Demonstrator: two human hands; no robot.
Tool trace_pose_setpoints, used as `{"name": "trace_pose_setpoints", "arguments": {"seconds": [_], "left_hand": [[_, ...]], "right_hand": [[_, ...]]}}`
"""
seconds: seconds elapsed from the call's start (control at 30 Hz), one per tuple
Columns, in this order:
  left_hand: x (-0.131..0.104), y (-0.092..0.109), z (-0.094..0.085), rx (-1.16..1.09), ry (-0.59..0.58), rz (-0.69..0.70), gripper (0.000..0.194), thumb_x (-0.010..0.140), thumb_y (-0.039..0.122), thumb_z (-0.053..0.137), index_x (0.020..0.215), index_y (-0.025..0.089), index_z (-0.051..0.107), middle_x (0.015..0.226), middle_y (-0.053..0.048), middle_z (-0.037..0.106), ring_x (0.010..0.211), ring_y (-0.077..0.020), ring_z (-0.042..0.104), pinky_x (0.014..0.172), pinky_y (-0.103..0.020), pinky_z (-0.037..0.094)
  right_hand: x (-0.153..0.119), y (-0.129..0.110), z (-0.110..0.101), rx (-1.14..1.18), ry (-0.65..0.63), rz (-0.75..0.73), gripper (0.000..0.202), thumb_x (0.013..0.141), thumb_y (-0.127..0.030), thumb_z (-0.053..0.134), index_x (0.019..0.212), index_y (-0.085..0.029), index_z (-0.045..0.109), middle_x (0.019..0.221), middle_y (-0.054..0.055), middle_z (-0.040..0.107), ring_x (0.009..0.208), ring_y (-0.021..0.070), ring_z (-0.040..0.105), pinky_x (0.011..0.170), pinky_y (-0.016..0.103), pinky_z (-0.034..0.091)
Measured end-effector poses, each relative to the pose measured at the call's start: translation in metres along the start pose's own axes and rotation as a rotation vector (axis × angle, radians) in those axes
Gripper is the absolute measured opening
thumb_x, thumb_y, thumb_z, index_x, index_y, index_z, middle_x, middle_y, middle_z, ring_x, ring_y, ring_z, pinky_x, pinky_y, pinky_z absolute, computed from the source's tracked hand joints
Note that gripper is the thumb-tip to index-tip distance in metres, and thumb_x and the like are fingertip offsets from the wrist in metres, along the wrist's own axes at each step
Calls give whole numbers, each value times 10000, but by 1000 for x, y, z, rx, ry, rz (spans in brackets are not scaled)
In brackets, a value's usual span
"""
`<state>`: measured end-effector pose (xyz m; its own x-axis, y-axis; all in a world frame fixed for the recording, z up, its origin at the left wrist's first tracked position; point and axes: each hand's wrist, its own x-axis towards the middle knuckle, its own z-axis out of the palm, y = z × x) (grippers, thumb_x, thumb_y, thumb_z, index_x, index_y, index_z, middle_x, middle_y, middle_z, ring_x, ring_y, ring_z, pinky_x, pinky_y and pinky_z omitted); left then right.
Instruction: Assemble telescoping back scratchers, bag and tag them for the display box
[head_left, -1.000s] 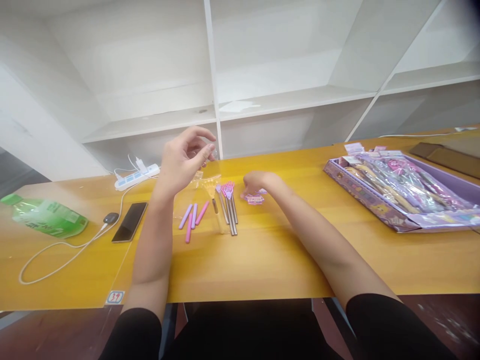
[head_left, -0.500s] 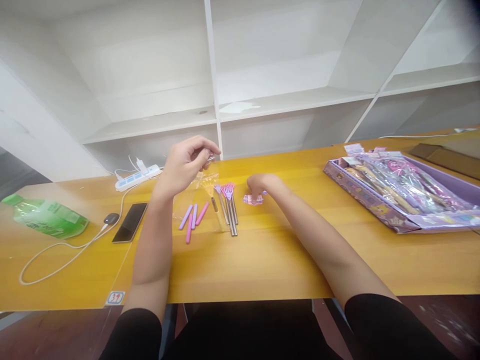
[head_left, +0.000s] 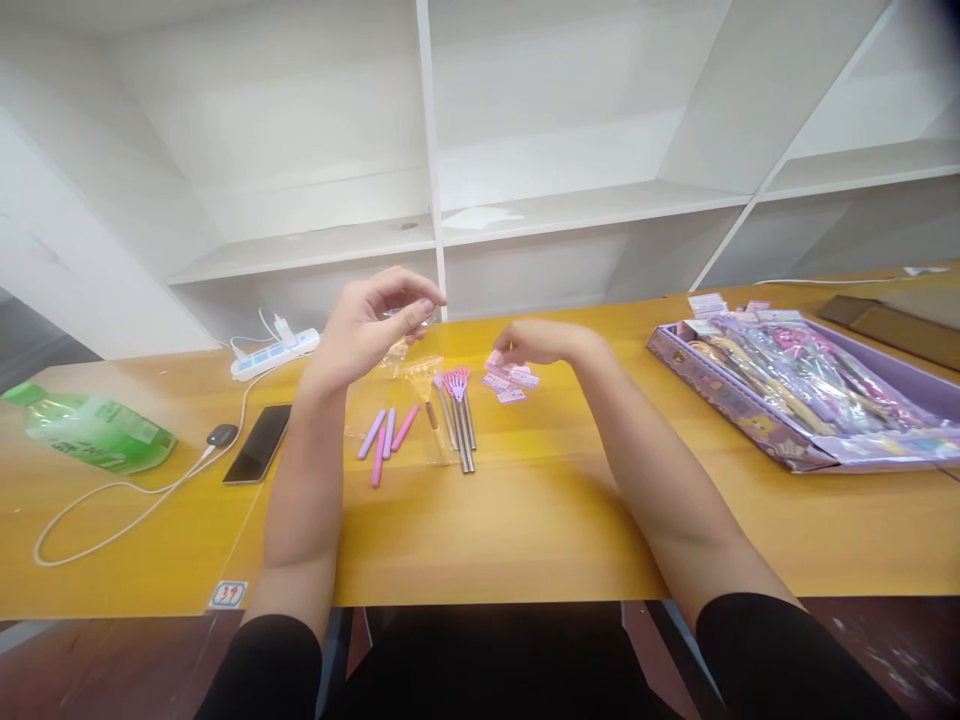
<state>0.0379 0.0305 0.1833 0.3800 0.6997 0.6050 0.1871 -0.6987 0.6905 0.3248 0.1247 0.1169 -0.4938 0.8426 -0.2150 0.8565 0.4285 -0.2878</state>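
My left hand (head_left: 379,320) hovers above the table's far side with thumb and index finger apart. Clear plastic shows behind its lower fingers; whether they touch it I cannot tell. Below lies a yellow back scratcher (head_left: 426,395) in a clear bag. Beside it are several back scratchers with metal rods (head_left: 463,420) and pink or purple claw heads. Pink and purple handle tubes (head_left: 388,435) lie to the left. My right hand (head_left: 529,342) bends down over small printed cards (head_left: 511,380), its fingertips pinched at a pink card (head_left: 493,360).
A purple display box (head_left: 750,420) with bagged back scratchers stands at the right. On the left are a phone (head_left: 259,445), a green bottle (head_left: 97,430), a white cable (head_left: 112,488) and a power strip (head_left: 276,355). White shelving (head_left: 555,210) rises behind the table.
My right hand has risen slightly, and the cards under it are now more spread out and visible. My left thumb and index finger have parted a little.
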Motion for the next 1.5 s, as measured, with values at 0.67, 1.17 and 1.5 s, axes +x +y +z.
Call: {"name": "trace_pose_setpoints", "arguments": {"seconds": [0.67,1.17,1.5], "left_hand": [[4,3,14,-413,-91,-268,417,747,384,1030,1078,231,828,827,-16,678,612,-72,535,497,-193,379],[8,3,23,-640,-263,-373,468,794,481,1007,1072,189,768,609,63,482,423,-23,295,384,-195,214],[8,2,27,-596,-230,-362,458,805,530,970,948,202,684,600,71,410,442,-45,277,429,-241,240]], "right_hand": [[-49,-93,8,557,1224,-1017,72,1041,-248,755,1086,-280,709,985,-5,744,887,159,719,744,335,622],[-65,-101,7,204,1233,-990,169,1104,-177,656,1139,-297,771,1046,11,754,957,159,734,838,335,606],[-60,-97,9,172,1208,-962,328,1122,-157,536,1203,-357,784,1045,17,706,954,161,702,848,348,608]]}}
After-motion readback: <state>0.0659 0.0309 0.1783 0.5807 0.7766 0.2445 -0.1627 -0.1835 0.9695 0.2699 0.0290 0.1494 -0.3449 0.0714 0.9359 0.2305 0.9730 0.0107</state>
